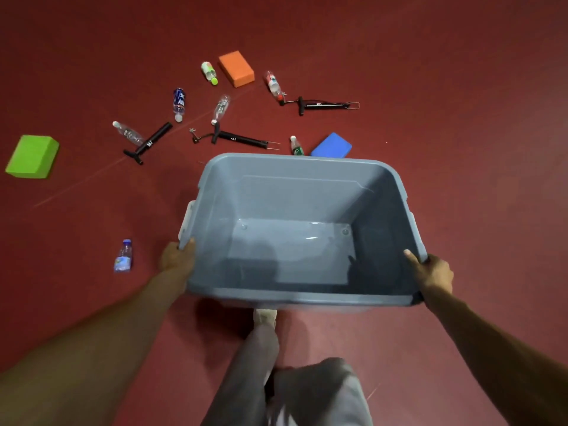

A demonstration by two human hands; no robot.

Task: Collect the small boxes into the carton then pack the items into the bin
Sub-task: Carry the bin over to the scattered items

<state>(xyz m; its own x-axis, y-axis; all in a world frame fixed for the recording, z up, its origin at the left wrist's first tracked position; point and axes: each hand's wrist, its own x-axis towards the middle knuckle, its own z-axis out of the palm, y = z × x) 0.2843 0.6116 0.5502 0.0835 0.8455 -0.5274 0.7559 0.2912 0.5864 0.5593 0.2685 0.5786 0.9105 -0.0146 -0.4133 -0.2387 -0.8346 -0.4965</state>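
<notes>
I see the bin (302, 298) on the floor (461, 87); bottles and pumps lie scattered behind it, one block (332, 145) just behind its far rim, another block (32, 156) far left.

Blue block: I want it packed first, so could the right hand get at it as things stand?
Probably not yet: the right hand grips the bin, and the blue block lies on the floor beyond the bin's far rim.

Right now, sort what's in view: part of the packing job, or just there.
Job:
- bin, held by left hand and right hand
- green block, orange block, blue block
- bottles
- hand pumps

Just there:
- red floor
</notes>
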